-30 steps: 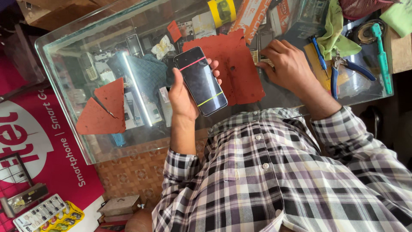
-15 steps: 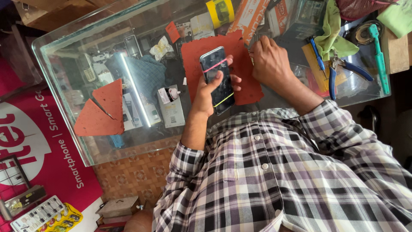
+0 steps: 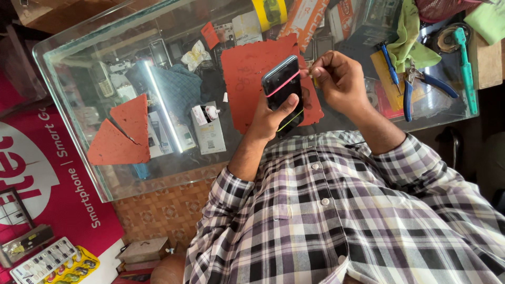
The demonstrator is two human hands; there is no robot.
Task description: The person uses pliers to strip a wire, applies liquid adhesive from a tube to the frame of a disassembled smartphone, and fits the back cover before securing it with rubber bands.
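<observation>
Presently, left hand (image 3: pixel 265 118): clasped around a dark rectangular smartphone (image 3: pixel 283 92) bound with rubber bands, raised for access.
Right hand (image 3: pixel 339 81): fingertips pinched at the phone's right edge; what is pinched cannot be told.
Red mat (image 3: pixel 244 73): spread beneath on the glass counter (image 3: pixel 79 105).

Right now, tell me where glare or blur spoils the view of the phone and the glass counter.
Head view: a bright white streak of glare crosses the glass counter near its middle, washing out the goods beneath. The phone screen is dark with faint reflections, its pink and yellow bands sharp. The left hand and right hand are in focus. The frame's edges look slightly stretched.
</observation>
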